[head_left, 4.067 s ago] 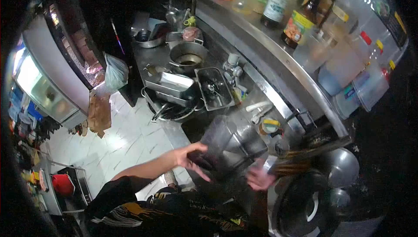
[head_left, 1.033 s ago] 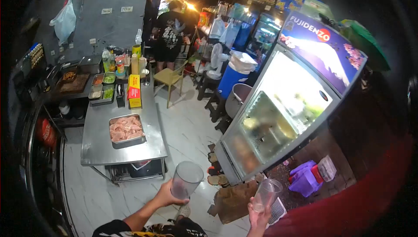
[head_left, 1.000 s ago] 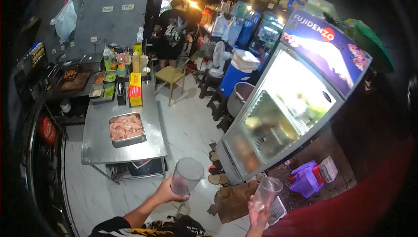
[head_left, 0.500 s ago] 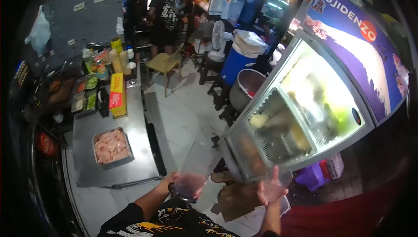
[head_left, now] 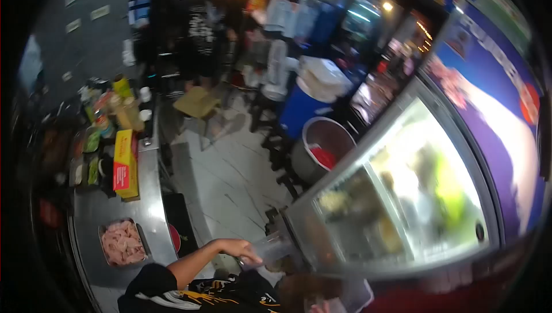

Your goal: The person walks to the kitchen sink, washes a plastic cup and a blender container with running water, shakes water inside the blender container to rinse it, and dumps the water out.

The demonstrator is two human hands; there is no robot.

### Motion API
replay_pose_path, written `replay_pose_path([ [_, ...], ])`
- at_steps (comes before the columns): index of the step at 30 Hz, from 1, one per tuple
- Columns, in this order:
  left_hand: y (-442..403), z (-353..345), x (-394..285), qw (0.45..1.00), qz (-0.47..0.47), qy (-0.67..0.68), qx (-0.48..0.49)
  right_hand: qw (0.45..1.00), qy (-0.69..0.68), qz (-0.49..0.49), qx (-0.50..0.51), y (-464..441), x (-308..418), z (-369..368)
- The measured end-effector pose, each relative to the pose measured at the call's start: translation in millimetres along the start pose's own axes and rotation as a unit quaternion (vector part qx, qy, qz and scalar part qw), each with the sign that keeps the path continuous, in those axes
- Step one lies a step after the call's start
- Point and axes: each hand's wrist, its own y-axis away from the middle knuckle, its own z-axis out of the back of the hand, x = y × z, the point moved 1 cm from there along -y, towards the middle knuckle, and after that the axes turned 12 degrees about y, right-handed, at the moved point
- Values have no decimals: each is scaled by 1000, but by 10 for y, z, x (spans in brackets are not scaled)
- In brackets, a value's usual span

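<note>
My left hand [head_left: 240, 250] reaches out over the floor, its fingers closed on a clear container [head_left: 275, 246] that points toward the fridge. Blur hides the container's details. At the bottom edge, only part of my right hand [head_left: 322, 307] shows, with a clear cup [head_left: 311, 300] at its fingers. Left of my forearm, a metal tray of raw pale-pink meat [head_left: 122, 243] rests on the steel table [head_left: 158, 215]. The lit glass-door fridge [head_left: 397, 198] stands to the right of my left hand.
A yellow-and-red box [head_left: 125, 163], sauce bottles [head_left: 126, 112] and small trays of chopped greens [head_left: 92, 140] sit farther back on the table. Ahead are a chair [head_left: 197, 103], a large pot [head_left: 323, 149] and a blue drum [head_left: 305, 108]. A person in black [head_left: 201, 31] stands at the back.
The view has swung, so the table sits lower and farther left. My left hand has tipped the clear container from upright toward the fridge. My right hand has dropped to the bottom edge.
</note>
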Motion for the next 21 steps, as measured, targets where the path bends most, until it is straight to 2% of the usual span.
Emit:
replay_pose_path([
  [1, -160, 163, 75, 978, -53, 191, 60, 1000, 8, -4, 29, -318, 154, -174],
  [2, -132, 189, -211, 979, -48, 197, -2, 998, 24, -13, 62, -663, 370, -405],
  [3, -364, 326, -243, 994, -60, -7, -95, 994, 41, -18, 101, -1003, 540, -629],
  [4, -107, 377, -761, 978, 55, -155, -125, 988, 59, -29, 141, -1283, 681, -864],
  [5, -343, 518, -585, 975, 44, -139, -167, 979, 83, -39, 181, -1545, 818, -1098],
  [6, -549, 585, -373, 983, -6, 86, -165, 969, 106, -51, 219, -1763, 942, -1311],
  [8, -714, 554, -114, 919, -101, 314, -217, 939, 156, -80, 295, -2129, 1167, -1698],
  [10, -715, 558, -17, 867, -156, 327, -343, 901, 211, -100, 365, -2460, 1372, -2022],
  [13, -8, 546, -295, 917, -104, 238, -304, 848, 272, -122, 438, -2928, 1695, -2345],
  [14, 340, 349, -521, 873, -173, 249, -383, 837, 285, -122, 451, -3072, 1783, -2417],
  [17, 115, 318, 84, 806, -279, 297, -430, 804, 294, -131, 499, -3417, 1914, -2780],
  [21, 464, -164, 30, 671, -325, 394, -538, 775, 278, -144, 548, -3572, 2015, -3205],
])
